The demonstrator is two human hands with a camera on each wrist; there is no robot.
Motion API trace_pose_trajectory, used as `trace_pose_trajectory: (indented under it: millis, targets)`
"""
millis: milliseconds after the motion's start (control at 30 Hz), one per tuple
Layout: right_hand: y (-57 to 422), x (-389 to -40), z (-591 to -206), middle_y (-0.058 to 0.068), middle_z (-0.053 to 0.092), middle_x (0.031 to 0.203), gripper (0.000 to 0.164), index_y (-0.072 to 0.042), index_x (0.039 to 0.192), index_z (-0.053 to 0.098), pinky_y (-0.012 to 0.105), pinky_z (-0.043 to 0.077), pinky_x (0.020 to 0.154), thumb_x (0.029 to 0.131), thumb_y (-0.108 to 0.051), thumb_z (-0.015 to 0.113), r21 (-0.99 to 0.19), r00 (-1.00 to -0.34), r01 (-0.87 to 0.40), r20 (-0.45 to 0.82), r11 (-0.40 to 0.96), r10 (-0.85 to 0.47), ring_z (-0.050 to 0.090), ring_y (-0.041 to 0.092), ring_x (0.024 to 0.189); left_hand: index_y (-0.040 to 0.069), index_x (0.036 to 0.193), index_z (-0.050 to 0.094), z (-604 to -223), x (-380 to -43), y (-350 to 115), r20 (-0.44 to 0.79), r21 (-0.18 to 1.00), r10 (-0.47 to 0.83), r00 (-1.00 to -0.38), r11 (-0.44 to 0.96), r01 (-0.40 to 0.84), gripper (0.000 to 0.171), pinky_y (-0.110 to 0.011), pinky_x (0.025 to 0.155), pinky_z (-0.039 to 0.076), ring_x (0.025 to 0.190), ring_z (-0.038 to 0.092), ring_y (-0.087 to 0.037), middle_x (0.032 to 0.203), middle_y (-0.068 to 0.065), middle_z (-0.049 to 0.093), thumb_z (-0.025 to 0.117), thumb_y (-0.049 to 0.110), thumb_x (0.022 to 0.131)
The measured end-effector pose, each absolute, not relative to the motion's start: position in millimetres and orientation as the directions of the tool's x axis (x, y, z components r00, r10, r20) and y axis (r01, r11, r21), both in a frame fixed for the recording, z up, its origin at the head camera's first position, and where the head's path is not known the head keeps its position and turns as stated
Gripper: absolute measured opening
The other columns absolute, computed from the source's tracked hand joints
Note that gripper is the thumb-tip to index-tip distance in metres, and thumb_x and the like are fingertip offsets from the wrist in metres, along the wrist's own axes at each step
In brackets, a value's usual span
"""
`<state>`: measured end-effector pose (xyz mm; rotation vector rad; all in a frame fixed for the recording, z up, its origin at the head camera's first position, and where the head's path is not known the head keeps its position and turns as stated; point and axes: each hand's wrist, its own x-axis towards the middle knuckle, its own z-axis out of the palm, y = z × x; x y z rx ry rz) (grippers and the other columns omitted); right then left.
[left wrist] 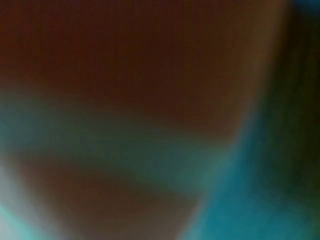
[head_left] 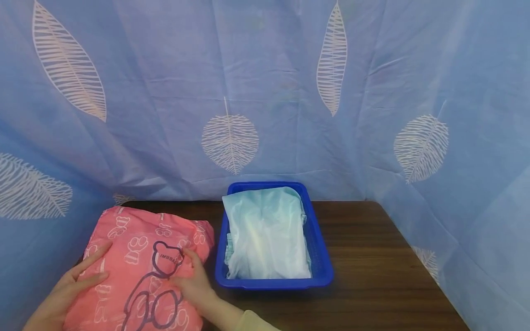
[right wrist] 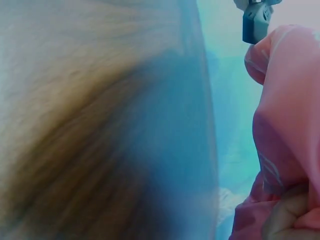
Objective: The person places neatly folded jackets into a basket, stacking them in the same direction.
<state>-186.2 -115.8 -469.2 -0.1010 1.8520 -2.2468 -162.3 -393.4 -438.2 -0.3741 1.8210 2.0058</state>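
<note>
A pink bag (head_left: 141, 248) with white bear patterns, a dark bear outline and small lettering fills the left front of the head view. My left hand (head_left: 68, 289) holds its left side, with two digits lying along the front face. From the right, my right hand (head_left: 192, 280) pinches the front of the bag near the bear outline. The right wrist view shows fingers (right wrist: 292, 212) curled into folds of the pink fabric. In the left wrist view everything is too dark and blurred to make out the hand or the bag.
Right of the bag, a blue plastic basket (head_left: 325, 273) stands on the dark wooden table (head_left: 372, 257). Inside lies a pale blue-and-white, sheer-looking folded piece (head_left: 267, 234). A blue curtain (head_left: 273, 138) with white leaf prints hangs behind and along both sides.
</note>
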Motion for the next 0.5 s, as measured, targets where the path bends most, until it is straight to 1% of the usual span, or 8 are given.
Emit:
trace_pose_trajectory:
  millis: [100,133,200,333,367,400,433,500]
  targets:
    - [-112.9,-184.5,-460.9,0.004,0.052,0.129,0.07,-0.029,0.13,0.054,0.051,0.048,0.098,0.073,0.008,0.07,-0.976,-0.966,0.122,-0.075,-0.182,-0.246,0.053,0.029,0.115,0.061,0.146,0.014,-430.0,-156.9,-392.4,-0.392,0.916,0.108,-0.913,-0.041,-0.398,0.063,-0.045,0.095,0.052,0.104,0.058,-0.001,0.15,0.015,0.017,0.048,0.03,0.104]
    - [-111.7,-184.2,-457.6,0.004,0.052,0.13,0.069,-0.03,0.13,0.054,0.052,0.047,0.098,0.074,0.007,0.07,-0.975,-0.963,0.127,-0.078,-0.18,-0.257,0.052,0.029,0.116,0.06,0.146,0.016,-427.6,-155.2,-391.7,-0.365,0.927,0.105,-0.925,-0.046,-0.371,0.062,-0.043,0.093,0.053,0.104,0.056,0.002,0.149,0.019,0.019,0.048,0.027,0.104]
    - [-109.2,-184.0,-450.0,0.001,0.051,0.131,0.068,-0.033,0.129,0.053,0.054,0.045,0.1,0.076,0.005,0.071,-0.973,-0.955,0.152,-0.099,-0.175,-0.28,0.05,0.029,0.119,0.056,0.149,0.014,-423.2,-150.9,-390.1,-0.277,0.959,0.113,-0.954,-0.036,-0.283,0.063,-0.037,0.089,0.055,0.116,0.043,0.009,0.152,0.026,0.015,0.045,0.023,0.105]
    - [-102.8,-185.2,-433.1,-0.004,0.05,0.132,0.066,-0.035,0.128,0.053,0.054,0.045,0.1,0.077,0.001,0.072,-0.967,-0.94,0.188,-0.126,-0.172,-0.316,0.049,0.027,0.122,0.051,0.151,0.016,-408.7,-144.7,-384.8,-0.161,0.981,0.137,-0.977,-0.087,-0.174,0.063,-0.032,0.084,0.057,0.117,0.04,0.013,0.154,0.033,0.008,0.041,0.016,0.106]
    - [-100.4,-185.3,-428.6,-0.004,0.05,0.133,0.066,-0.035,0.129,0.053,0.054,0.046,0.1,0.077,0.001,0.072,-0.965,-0.937,0.192,-0.126,-0.178,-0.326,0.049,0.026,0.121,0.051,0.151,0.016,-404.1,-143.4,-382.6,-0.147,0.98,0.147,-0.978,-0.113,-0.164,0.062,-0.033,0.084,0.057,0.118,0.043,0.012,0.153,0.032,0.008,0.041,0.015,0.106]
    - [-97.7,-185.1,-424.2,-0.005,0.05,0.132,0.066,-0.035,0.129,0.053,0.053,0.047,0.099,0.077,0.001,0.072,-0.963,-0.935,0.196,-0.127,-0.183,-0.332,0.05,0.026,0.12,0.05,0.151,0.016,-399.6,-142.3,-380.6,-0.127,0.98,0.161,-0.979,-0.134,-0.149,0.063,-0.035,0.084,0.057,0.116,0.05,0.008,0.154,0.031,0.008,0.04,0.013,0.106]
    - [-94.7,-185.2,-419.5,-0.004,0.049,0.133,0.066,-0.034,0.13,0.053,0.051,0.049,0.098,0.077,0.001,0.072,-0.963,-0.932,0.193,-0.12,-0.188,-0.342,0.051,0.025,0.119,0.051,0.151,0.017,-394.7,-141.6,-378.4,-0.122,0.977,0.17,-0.978,-0.155,-0.149,0.063,-0.037,0.085,0.057,0.109,0.058,0.004,0.153,0.03,0.01,0.039,0.013,0.106]
    - [-86.7,-184.9,-409.4,-0.003,0.048,0.133,0.066,-0.033,0.132,0.053,0.048,0.05,0.097,0.077,-0.001,0.072,-0.967,-0.929,0.179,-0.106,-0.18,-0.354,0.052,0.023,0.116,0.051,0.151,0.017,-384.7,-140.2,-372.4,-0.105,0.974,0.183,-0.977,-0.18,-0.138,0.063,-0.04,0.085,0.057,0.109,0.06,0.0,0.151,0.029,0.015,0.038,0.012,0.106]
